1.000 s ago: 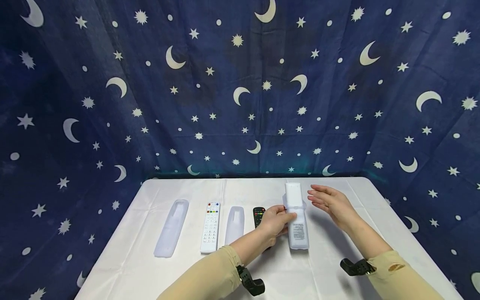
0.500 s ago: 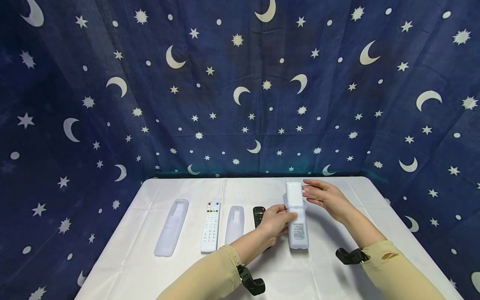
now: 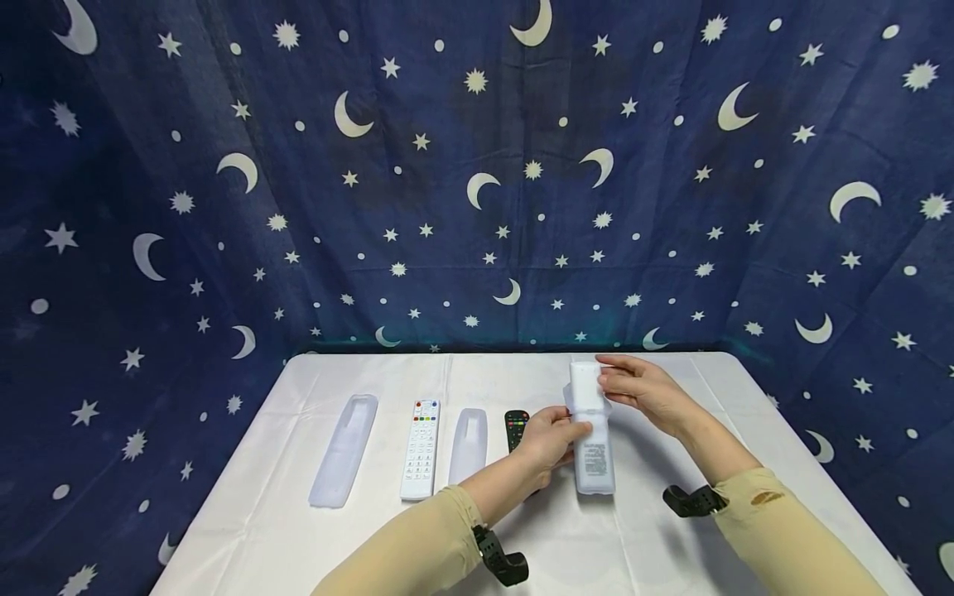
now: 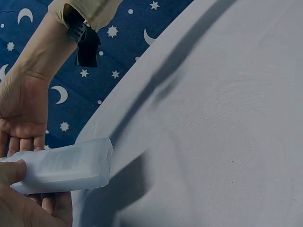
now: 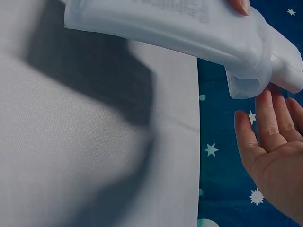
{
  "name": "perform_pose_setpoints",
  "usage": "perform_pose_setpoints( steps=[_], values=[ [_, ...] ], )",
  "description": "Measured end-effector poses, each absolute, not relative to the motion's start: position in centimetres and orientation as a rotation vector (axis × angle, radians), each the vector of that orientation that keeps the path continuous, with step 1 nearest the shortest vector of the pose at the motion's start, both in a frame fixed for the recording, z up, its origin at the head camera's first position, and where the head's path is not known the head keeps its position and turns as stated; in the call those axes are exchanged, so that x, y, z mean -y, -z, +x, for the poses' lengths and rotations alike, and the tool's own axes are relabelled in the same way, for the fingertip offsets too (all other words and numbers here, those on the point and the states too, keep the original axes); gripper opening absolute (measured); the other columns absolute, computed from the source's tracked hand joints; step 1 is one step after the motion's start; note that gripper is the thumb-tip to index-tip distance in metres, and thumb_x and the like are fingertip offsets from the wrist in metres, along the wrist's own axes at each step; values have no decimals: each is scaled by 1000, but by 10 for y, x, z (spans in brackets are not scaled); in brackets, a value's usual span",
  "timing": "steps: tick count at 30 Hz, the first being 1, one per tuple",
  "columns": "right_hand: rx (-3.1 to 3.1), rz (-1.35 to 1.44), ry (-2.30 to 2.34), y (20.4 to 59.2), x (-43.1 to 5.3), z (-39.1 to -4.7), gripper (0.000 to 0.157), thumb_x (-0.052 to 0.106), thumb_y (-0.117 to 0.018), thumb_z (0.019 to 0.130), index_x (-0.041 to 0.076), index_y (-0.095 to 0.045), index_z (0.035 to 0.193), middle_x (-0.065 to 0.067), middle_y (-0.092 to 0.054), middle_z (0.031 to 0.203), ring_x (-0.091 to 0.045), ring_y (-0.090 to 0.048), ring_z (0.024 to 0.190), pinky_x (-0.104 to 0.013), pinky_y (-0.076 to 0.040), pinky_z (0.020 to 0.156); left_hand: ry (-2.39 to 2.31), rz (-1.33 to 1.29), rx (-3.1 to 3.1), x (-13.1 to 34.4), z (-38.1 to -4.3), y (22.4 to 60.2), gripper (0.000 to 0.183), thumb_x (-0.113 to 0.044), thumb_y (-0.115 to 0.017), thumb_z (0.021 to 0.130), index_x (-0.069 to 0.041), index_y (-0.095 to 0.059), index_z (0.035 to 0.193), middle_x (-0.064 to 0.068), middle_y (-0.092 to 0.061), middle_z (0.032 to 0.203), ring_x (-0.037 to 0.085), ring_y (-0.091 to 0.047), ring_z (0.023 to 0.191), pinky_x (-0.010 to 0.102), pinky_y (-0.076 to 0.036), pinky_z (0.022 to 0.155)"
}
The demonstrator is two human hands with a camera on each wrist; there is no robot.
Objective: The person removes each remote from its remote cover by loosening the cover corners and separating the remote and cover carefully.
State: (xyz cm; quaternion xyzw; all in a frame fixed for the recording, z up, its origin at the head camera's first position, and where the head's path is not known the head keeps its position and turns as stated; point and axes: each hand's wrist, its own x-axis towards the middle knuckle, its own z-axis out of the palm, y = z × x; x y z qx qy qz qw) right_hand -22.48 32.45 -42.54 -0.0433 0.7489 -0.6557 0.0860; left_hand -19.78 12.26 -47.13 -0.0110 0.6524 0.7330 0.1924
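Observation:
My left hand [image 3: 547, 443] grips a white remote control [image 3: 585, 384] partly inside a translucent silicone cover [image 3: 594, 463], thumb on top and fingers underneath. The remote's far end sticks out, and the rolled edge of the cover gathers round its middle. Printed text shows through the cover's lower part. Held raised, the pair casts a shadow on the cloth in the right wrist view. My right hand [image 5: 279, 161] has its fingers extended beside the bare end; its fingertips reach the cover's folded edge or lie just behind it, contact cannot be told.
Left on the white-covered table [image 3: 253, 505] lie an empty translucent cover [image 3: 343, 451], a white remote [image 3: 421, 455] with coloured buttons and a shorter cover [image 3: 468, 443]. A black remote [image 3: 516, 426] is partly hidden behind my left forearm. A star-patterned curtain [image 3: 477, 248] hangs behind.
My right hand has moved left, up to the bare end of the held remote. My left hand keeps its grip in nearly the same place.

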Motion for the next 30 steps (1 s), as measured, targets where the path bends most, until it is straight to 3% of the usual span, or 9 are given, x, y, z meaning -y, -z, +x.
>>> perform_pose_setpoints(
  steps=[7,17,24,30],
  values=[
    [-2252,-125,1933,427,-322,-227,69,16,-70,98,-8,-36,152,-16,-54,134,-11,-60,109,-35,-50,101,-2055,-29,-1830,-123,-197,469,31,-12,-77,90,-6,-66,119,0,-74,102,16,-69,90,38,-57,81],
    [-2284,-140,1915,431,-319,-231,65,14,-73,96,-10,-43,147,-12,-61,128,-11,-63,108,-31,-51,97,-2059,-31,-1840,-124,-197,471,33,-11,-77,90,-5,-65,120,1,-74,103,17,-69,91,40,-57,82],
    [-2363,-94,1882,439,-320,-233,58,14,-74,95,-12,-50,141,-9,-67,123,-9,-65,104,-27,-52,94,-2057,-77,-1819,-123,-198,475,33,-24,-64,96,-4,-63,122,6,-66,101,16,-64,84,30,-55,73],
    [-2385,-41,1894,437,-321,-234,59,15,-73,95,-12,-49,142,-8,-66,120,-7,-64,100,-24,-53,90,-2050,51,-1982,-120,-202,476,45,-4,-63,87,-1,-54,131,9,-64,112,19,-64,91,35,-56,80]
  ],
)
